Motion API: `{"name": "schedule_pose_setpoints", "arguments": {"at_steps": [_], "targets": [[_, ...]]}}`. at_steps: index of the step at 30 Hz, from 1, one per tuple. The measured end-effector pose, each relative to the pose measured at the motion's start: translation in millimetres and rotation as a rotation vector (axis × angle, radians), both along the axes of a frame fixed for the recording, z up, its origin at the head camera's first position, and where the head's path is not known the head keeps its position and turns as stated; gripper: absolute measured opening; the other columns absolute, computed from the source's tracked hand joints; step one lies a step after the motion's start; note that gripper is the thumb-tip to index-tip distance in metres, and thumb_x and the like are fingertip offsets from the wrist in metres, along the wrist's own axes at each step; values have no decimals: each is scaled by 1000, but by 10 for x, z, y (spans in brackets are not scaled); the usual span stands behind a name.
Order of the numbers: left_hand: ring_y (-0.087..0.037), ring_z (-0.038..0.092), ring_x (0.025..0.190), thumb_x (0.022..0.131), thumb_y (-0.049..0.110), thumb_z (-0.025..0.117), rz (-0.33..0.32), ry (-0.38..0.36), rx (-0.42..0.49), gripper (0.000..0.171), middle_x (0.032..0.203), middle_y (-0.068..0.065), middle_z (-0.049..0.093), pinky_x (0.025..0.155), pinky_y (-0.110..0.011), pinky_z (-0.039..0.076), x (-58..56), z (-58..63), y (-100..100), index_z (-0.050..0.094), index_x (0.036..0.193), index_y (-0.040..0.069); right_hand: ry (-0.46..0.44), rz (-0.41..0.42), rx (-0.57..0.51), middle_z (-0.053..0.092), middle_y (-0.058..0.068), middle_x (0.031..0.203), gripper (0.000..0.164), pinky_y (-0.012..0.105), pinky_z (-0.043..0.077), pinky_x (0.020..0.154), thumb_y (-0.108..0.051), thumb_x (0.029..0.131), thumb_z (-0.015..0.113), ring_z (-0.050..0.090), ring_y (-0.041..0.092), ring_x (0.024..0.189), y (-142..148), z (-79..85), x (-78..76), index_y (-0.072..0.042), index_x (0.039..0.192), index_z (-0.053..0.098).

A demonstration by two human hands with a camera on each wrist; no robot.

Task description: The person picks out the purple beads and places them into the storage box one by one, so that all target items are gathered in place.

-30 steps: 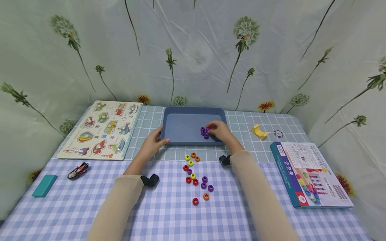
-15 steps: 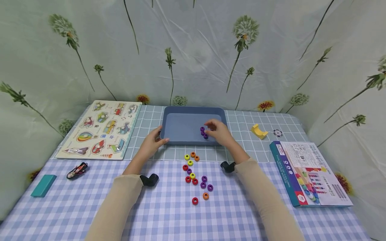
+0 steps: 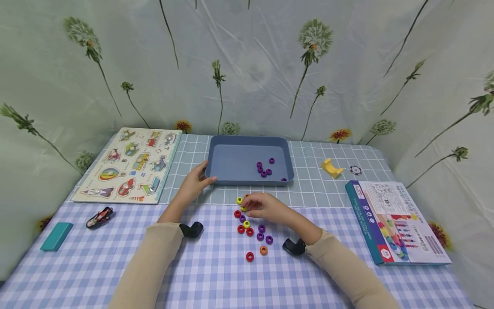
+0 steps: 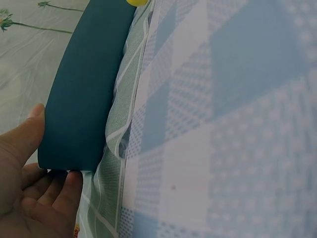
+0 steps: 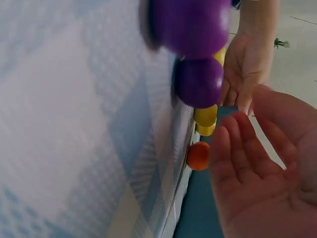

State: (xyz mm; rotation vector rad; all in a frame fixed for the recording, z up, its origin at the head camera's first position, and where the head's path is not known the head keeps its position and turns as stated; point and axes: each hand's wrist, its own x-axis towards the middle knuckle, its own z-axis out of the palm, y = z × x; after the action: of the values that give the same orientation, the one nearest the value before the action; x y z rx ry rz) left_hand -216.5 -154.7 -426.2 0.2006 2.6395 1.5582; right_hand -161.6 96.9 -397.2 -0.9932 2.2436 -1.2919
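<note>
My left hand (image 3: 194,185) grips the near left corner of a blue-grey tray (image 3: 247,183), thumb at the rim and fingertips against its end (image 4: 74,124). Several purple beads (image 3: 264,174) lie in the tray's right part. In front of it, my right hand (image 3: 270,209) is over the loose beads, fingers loosely bent, with nothing seen between them. A yellow bead (image 3: 243,209) is right at its fingertips, and another yellow bead (image 3: 239,200) lies just beyond. An orange bead (image 5: 198,156) shows beside the fingers in the right wrist view. Red beads (image 3: 241,229) and purple beads (image 3: 260,236) lie nearer.
A picture puzzle board (image 3: 127,165) lies at the left, with a small toy motorbike (image 3: 99,217) and a teal block (image 3: 56,237) before it. At the right are a yellow curved block (image 3: 332,168), a round token (image 3: 356,170) and a printed box (image 3: 397,223).
My right hand has left the tray and come toward me to the loose beads. Purple beads it covered now show spread in the tray. My left hand stays at the corner.
</note>
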Motion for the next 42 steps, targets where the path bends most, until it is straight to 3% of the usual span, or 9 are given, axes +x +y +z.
{"name": "schedule_pose_setpoints", "arguments": {"at_steps": [5, 9, 18, 24, 30, 35, 38, 42], "targets": [[-27, 28, 116, 75, 34, 57, 2, -21, -4, 74, 133, -14, 20, 90, -35, 34, 4, 2, -3, 18, 133, 10, 11, 55, 54, 55, 5, 91, 22, 20, 45, 72, -2, 76, 57, 52, 13, 82, 1, -150, -29, -4, 98, 57], [-28, 28, 116, 74, 34, 57, 2, -29, 0, 74, 133, -14, 20, 90, -35, 35, 3, -2, -6, 17, 133, 11, 41, 89, 87, 54, -4, 88, 20, 18, 45, 69, -6, 76, 58, 50, 6, 79, 0, -239, -76, -12, 96, 59], [-28, 29, 115, 74, 37, 56, 4, -23, -4, 76, 133, -15, 21, 90, -35, 34, 1, -3, 0, 17, 133, 12, 235, 152, 297, 54, -14, 96, 18, 16, 40, 77, -15, 76, 59, 46, 0, 87, -90, -193, -45, -21, 94, 61], [-27, 27, 117, 74, 36, 56, 6, -17, -10, 75, 133, -13, 20, 91, -35, 34, 12, 7, -3, 18, 133, 11, 216, 150, 281, 54, -11, 90, 18, 16, 42, 75, -16, 76, 60, 47, 2, 82, -114, -144, -53, -17, 94, 60], [-26, 27, 117, 73, 37, 56, -1, -7, 7, 76, 133, -14, 21, 91, -34, 34, 4, 7, 1, 17, 133, 10, 118, -12, 40, 55, 0, 88, 20, 18, 46, 68, -5, 75, 59, 52, 9, 77, -27, 30, -226, -4, 95, 58], [-26, 27, 117, 74, 33, 57, -2, 9, 21, 74, 132, -15, 22, 91, -34, 33, 2, -2, 6, 19, 132, 8, 90, -254, -100, 54, 15, 91, 20, 27, 48, 67, 1, 77, 55, 53, 23, 80, 87, 251, -451, 6, 97, 55], [-27, 27, 117, 75, 30, 57, -7, 21, 39, 73, 132, -16, 22, 91, -34, 33, 7, -5, 8, 19, 132, 6, 109, -392, -94, 55, 16, 93, 21, 29, 47, 68, -1, 78, 55, 53, 22, 81, 190, 184, -699, 5, 98, 55], [-27, 27, 117, 75, 28, 58, -10, 27, 53, 72, 132, -17, 22, 91, -34, 33, 16, -2, 10, 19, 132, 5, 94, -496, -32, 57, 10, 93, 20, 28, 47, 68, -5, 78, 57, 53, 18, 81, 309, -18, -988, 0, 97, 56]]}}
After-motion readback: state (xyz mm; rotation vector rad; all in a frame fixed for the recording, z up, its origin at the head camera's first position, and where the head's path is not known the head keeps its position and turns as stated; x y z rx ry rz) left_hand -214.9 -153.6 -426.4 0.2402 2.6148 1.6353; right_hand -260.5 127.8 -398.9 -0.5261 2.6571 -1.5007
